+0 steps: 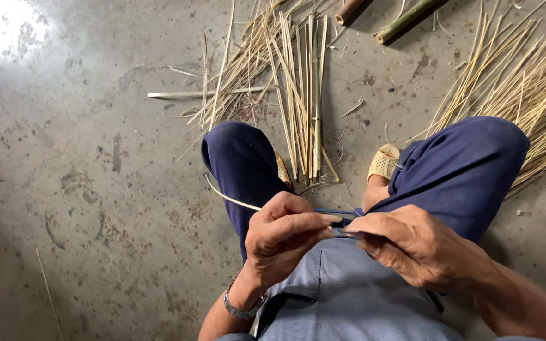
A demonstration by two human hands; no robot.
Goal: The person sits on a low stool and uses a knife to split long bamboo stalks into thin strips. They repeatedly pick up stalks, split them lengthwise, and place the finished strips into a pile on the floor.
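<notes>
We are looking down at our own lap, and a good deal is lying out of reach of the eye. At the far left edge a dark object is cut off by the frame and we cannot tell what it is; the top left corner of the concrete floor (pixel 96 189) is washing out in glare. Our left hand (pixel 285 237) is curling closed around a thin pale bamboo strip (pixel 232 199), whose free end is arcing out to the left past our knee; the rest of the strip is disappearing under the fingers. A metal wristwatch (pixel 241 309) is sitting on that wrist. Between the hands a small dark blade-like tool (pixel 336 213) is showing only in part, so we cannot make out its full shape. Our right hand (pixel 412 246) is closing over that tool, its fingers folded tight and hiding the handle.

No containers are showing; the material is lying loose. A heap of split strips (pixel 292 95) is resting on the floor ahead of our knees, two thicker bamboo stalks (pixel 406 19) are running off the top edge, and a second bundle of strips (pixel 526 88) is fanning out at the right, partly behind our blue trouser leg (pixel 462 164). One tan sandal (pixel 383 161) is peeking out between our legs. The floor is grey, stained and scuffed.
</notes>
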